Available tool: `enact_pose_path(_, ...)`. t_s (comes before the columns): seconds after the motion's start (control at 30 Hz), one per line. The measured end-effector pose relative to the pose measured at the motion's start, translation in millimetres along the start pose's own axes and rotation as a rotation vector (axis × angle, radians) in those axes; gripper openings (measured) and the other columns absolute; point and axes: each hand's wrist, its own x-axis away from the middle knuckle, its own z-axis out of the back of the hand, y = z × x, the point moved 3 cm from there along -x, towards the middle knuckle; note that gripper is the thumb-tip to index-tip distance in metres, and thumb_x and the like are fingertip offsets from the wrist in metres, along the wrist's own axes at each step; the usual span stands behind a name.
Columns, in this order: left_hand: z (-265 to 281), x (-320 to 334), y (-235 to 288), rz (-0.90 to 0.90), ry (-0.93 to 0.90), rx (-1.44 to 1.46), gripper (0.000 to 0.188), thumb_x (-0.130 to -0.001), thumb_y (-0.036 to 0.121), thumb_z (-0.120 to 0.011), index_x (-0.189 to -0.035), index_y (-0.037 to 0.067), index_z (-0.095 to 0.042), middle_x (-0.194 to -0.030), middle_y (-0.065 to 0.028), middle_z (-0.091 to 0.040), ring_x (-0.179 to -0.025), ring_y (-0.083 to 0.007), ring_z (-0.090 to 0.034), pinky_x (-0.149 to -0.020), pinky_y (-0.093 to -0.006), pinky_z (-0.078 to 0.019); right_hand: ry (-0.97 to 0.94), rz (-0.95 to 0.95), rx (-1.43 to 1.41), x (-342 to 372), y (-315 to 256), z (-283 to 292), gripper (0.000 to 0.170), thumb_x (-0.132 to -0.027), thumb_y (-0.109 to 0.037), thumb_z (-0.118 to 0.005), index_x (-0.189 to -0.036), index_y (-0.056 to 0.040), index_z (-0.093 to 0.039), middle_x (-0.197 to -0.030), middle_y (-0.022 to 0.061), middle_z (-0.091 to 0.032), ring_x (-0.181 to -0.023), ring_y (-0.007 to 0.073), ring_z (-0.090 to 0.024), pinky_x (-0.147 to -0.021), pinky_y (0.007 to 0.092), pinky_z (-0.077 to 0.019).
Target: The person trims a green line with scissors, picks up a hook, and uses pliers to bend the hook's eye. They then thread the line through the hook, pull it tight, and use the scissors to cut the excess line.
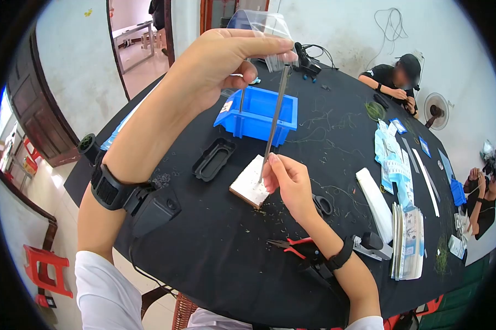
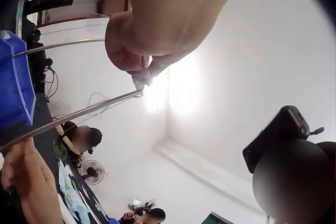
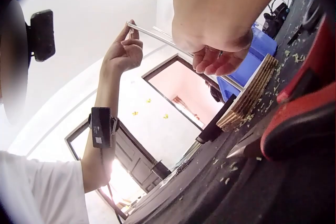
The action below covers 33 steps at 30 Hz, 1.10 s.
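Note:
A long metal rod [image 1: 277, 113] slants up from a white-topped block [image 1: 250, 180]. My right hand [image 1: 292, 184] pinches its lower part just above the block. Up at the rod's top end, my left hand [image 1: 215, 63] is raised with thumb and fingertips together; in the left wrist view these fingertips [image 2: 142, 79] meet at the end of the rod [image 2: 79, 112]. Whether they also hold something finer is too small to tell. A second thin rod [image 1: 242, 100] rises in front of the blue bin [image 1: 259, 132], partly behind the left hand.
Left of the block lies a black tray [image 1: 214, 159]. Red-handled pliers [image 1: 292, 246], black scissors [image 1: 323, 205] and a stapler [image 1: 371, 247] are near the right forearm. Farther right are a white strip [image 1: 374, 203] and stacked packets [image 1: 407, 242]. Two other people sit across the table.

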Motion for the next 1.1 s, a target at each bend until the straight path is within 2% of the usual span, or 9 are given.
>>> enact_pose_path(0.33, 0.2, 2.7, 6.6, 0.033, 0.084, -0.018, 0.033, -0.083, 0.03, -0.064, -0.099, 0.001, -0.064, -0.09, -0.0053, -0.069, -0.043, -0.0004, -0.041, -0.039, -0.0125, -0.0312, 0.0, 0.016, -0.002, 0.6, -1.4, -0.5, 0.037, -0.096, -0.026, -0.046, -0.068, -0.0028, -0.055, -0.056, -0.0008, -0.051, -0.05, 0.0036, -0.045, -0.047, 0.0189, -0.0374)
enact_pose_path(0.53, -4.1, 7.6, 5.7, 0.111, 0.046, 0.016, 0.031, -0.084, 0.029, -0.064, -0.099, 0.002, -0.065, -0.092, -0.0042, -0.069, -0.044, -0.0004, -0.041, -0.041, -0.012, -0.0335, 0.003, 0.004, -0.025, 0.1, -0.6, -0.6, 0.037, -0.096, -0.026, -0.046, -0.068, -0.0024, -0.056, -0.056, -0.0003, -0.051, -0.049, 0.0038, -0.045, -0.047, 0.0191, -0.0375)
enact_pose_path(0.73, -2.0, 6.3, 0.9, -0.011, 0.011, -0.078, 0.03, -0.084, 0.029, -0.064, -0.1, 0.003, -0.065, -0.092, -0.003, -0.068, -0.051, -0.0003, -0.045, -0.048, -0.0119, -0.037, 0.011, 0.008, -0.016, -0.5, 1.4, -0.2, 0.037, -0.096, -0.026, -0.047, -0.068, -0.0022, -0.056, -0.056, -0.0001, -0.051, -0.049, 0.0038, -0.046, -0.046, 0.019, -0.0377)
enact_pose_path(0.83, -0.3, 6.0, 4.4, -0.08, 0.082, -0.115, 0.03, -0.084, 0.03, -0.064, -0.1, 0.004, -0.066, -0.091, -0.0026, -0.068, -0.052, -0.0001, -0.046, -0.048, -0.012, -0.0373, 0.017, 0.007, -0.029, 0.3, 1.0, -1.0, 0.037, -0.096, -0.026, -0.047, -0.068, -0.0022, -0.056, -0.056, -0.0001, -0.051, -0.049, 0.0037, -0.046, -0.046, 0.0188, -0.0376)
enact_pose_path(0.93, -0.3, 4.8, 2.3, -0.061, 0.088, -0.085, 0.029, -0.084, 0.031, -0.063, -0.098, 0.006, -0.067, -0.09, -0.002, -0.068, -0.053, 0.0005, -0.048, -0.047, -0.0124, -0.0378, -0.013, 0.0, -0.003, 0.3, 0.6, 0.2, 0.036, -0.097, -0.024, -0.044, -0.071, -0.0023, -0.057, -0.059, -0.0002, -0.053, -0.051, 0.0042, -0.048, -0.048, 0.0187, -0.0408)
enact_pose_path(1.1, -1.5, 4.9, -1.0, -0.011, 0.087, -0.108, 0.029, -0.085, 0.033, -0.063, -0.097, 0.006, -0.066, -0.089, -0.0008, -0.068, -0.055, 0.0013, -0.05, -0.044, -0.0116, -0.0372, -0.018, 0.001, -0.008, -0.5, 2.8, 0.5, 0.035, -0.097, -0.023, -0.044, -0.072, -0.0023, -0.057, -0.059, -0.0001, -0.053, -0.051, 0.0043, -0.048, -0.048, 0.0188, -0.0409)
